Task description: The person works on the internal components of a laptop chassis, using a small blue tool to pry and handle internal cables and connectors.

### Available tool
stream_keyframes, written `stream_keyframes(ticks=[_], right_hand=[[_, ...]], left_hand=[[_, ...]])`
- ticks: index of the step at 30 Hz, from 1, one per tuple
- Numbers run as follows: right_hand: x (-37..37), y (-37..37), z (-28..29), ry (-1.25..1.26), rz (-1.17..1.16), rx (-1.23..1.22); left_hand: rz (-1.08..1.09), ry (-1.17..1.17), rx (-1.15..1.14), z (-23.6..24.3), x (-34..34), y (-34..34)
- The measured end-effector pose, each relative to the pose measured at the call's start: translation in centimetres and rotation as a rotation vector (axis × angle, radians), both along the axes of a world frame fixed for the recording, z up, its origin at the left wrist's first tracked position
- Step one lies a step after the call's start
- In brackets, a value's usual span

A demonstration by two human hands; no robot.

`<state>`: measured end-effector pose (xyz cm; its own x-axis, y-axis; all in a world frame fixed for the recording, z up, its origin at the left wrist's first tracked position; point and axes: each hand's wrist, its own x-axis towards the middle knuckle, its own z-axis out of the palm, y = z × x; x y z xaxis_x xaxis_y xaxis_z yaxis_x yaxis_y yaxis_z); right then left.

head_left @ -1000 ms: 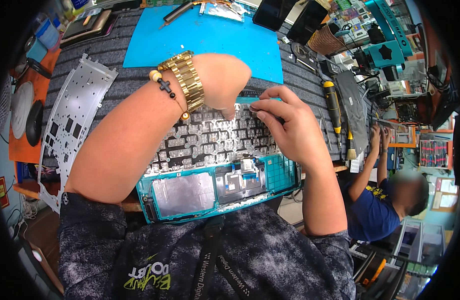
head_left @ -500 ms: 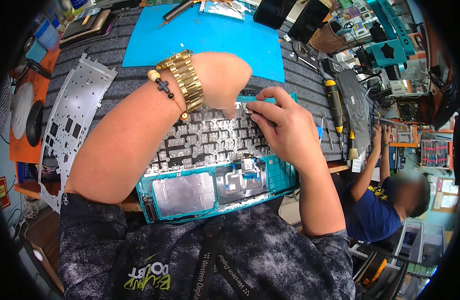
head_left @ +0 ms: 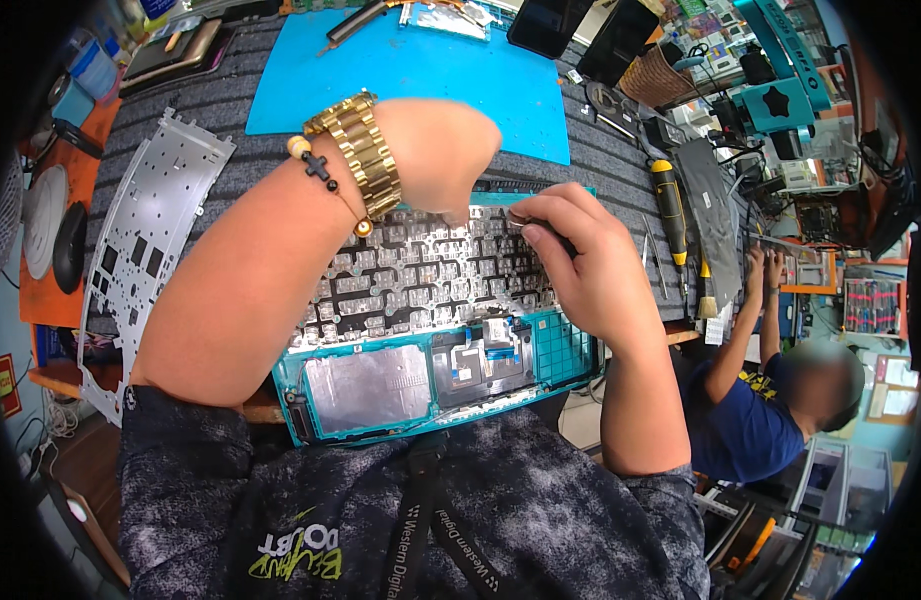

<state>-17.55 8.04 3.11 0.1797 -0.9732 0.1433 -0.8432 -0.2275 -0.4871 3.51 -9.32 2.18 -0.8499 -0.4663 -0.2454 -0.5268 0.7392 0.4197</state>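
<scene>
A teal laptop top case (head_left: 563,343) lies face down before me, its exposed silver-and-black keyboard back (head_left: 400,280) along the upper part. My left hand (head_left: 445,150), wearing a gold watch and beaded bracelet, bends over the upper keyboard; its lower fingers are blurred and mostly hidden. To its right, my right hand (head_left: 585,265) has thumb and index finger closed at the keyboard's upper edge, around something small that I cannot make out. A perforated metal plate (head_left: 150,230) lies left of my left forearm.
Behind are a blue mat (head_left: 400,70), phones (head_left: 540,20) and tools. A yellow-black screwdriver (head_left: 668,210) and brush (head_left: 706,300) lie right. A mouse (head_left: 70,245) is left, a teal microscope stand (head_left: 770,110) far right. A person (head_left: 750,420) sits at right, arms raised.
My left hand has shifted slightly up and left. My right fingers have moved a little along the keyboard's upper edge and curled closer together. The laptop case stays in place.
</scene>
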Motion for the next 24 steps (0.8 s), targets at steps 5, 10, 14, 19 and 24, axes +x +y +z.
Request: stream_keyframes(ticks=[5,10,14,19,24], right_hand=[[-0.1,1.3,0.7,-0.086,-0.083,0.045],[-0.5,1.7,1.0,-0.130,-0.129,0.059],[-1.3,2.2,1.3,-0.199,-0.201,0.095],[-2.3,2.8,0.8,-0.320,-0.327,0.098],[-3.2,3.1,-0.1,-0.357,-0.322,0.144]], left_hand=[[0.118,-0.173,-0.114,0.8,0.5,0.5],[0.112,-0.122,-0.156,0.9,0.9,0.6],[0.108,-0.059,-0.187,0.5,0.7,0.7],[0.082,-0.010,-0.163,0.2,0.3,0.6],[0.068,-0.006,-0.144,0.2,0.3,0.6]])
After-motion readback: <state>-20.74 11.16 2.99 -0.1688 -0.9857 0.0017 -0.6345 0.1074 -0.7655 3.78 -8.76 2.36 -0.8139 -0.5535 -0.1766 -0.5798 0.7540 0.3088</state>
